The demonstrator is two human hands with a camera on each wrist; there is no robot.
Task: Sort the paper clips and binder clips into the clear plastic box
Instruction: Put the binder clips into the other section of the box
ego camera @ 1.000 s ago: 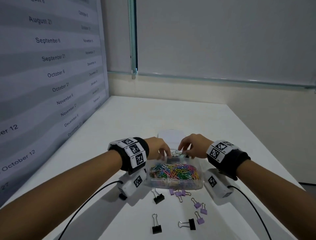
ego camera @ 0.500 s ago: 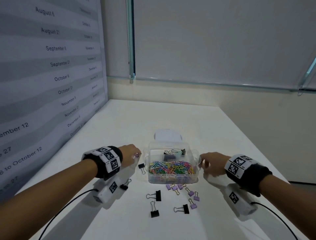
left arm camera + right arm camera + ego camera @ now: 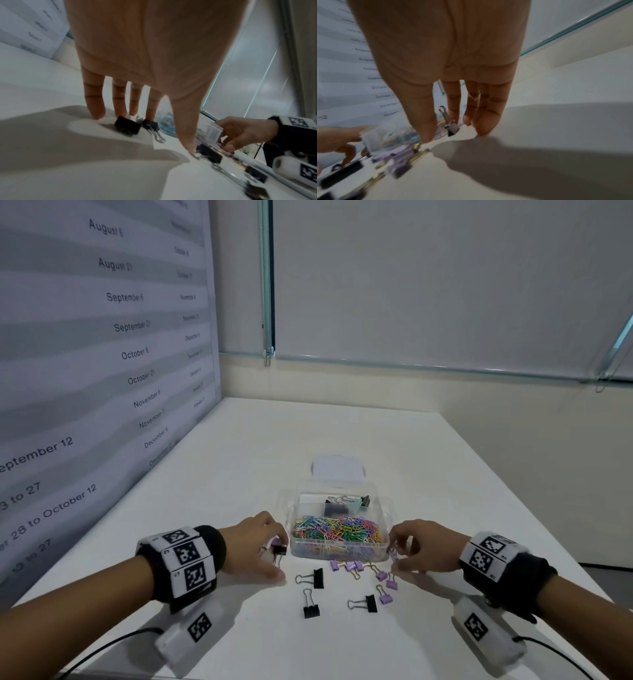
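The clear plastic box (image 3: 383,517) stands mid-table, with colourful paper clips (image 3: 337,530) in its near part and a few binder clips (image 3: 346,503) in its far part. My left hand (image 3: 279,559) reaches down at the box's front left corner. Its fingers are nearly straight, and a fingertip touches a black binder clip (image 3: 279,549) (image 3: 150,123); the thumb stays apart. At the front right corner my right hand (image 3: 395,556) hangs over a small purple binder clip (image 3: 393,553) (image 3: 453,128). The index finger is against it and the thumb is a little off.
Loose black binder clips (image 3: 313,578) and purple binder clips (image 3: 385,580) lie on the white table (image 3: 445,474) in front of the box. The box lid (image 3: 337,469) lies just behind it. A wall with printed dates (image 3: 102,371) runs along the table's left edge.
Both hands left the box's far compartment, swung out to its sides, then came down to the table at its front corners, each onto a loose binder clip.
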